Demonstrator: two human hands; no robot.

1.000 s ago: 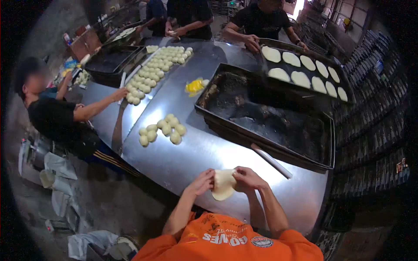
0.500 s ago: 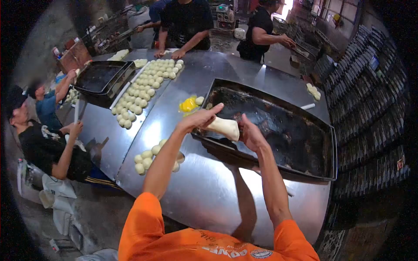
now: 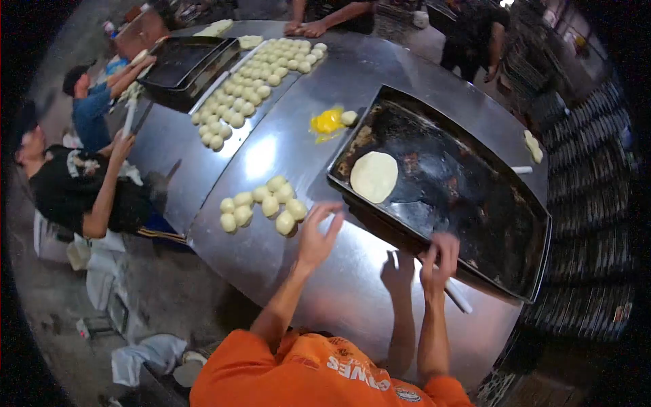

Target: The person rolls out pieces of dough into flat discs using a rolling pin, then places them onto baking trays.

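A flat round of dough (image 3: 374, 177) lies at the left end of the dark baking tray (image 3: 468, 279). My left hand (image 3: 319, 237) is open and empty, fingers apart, just right of a small group of dough balls (image 3: 270, 205). Over the tray's near rim is my right hand (image 3: 439, 261), its fingers curled and blurred. A white rolling pin (image 3: 458, 297) slants along the tray's near side, partly beneath that hand; I cannot tell whether the fingers grip it.
Yellow fat (image 3: 327, 121) and one dough ball (image 3: 348, 118) sit left of the tray. Many more balls (image 3: 261, 91) stand in rows farther back. Another pin (image 3: 521, 169) lies beyond the tray. Co-workers stand around the metal table (image 3: 285, 136); tray stacks (image 3: 583, 224) rise at right.
The dough that was stretched between both hands now lies flat in the tray. My hands have come apart and back toward me, the right to the near rolling pin. The view has shifted.
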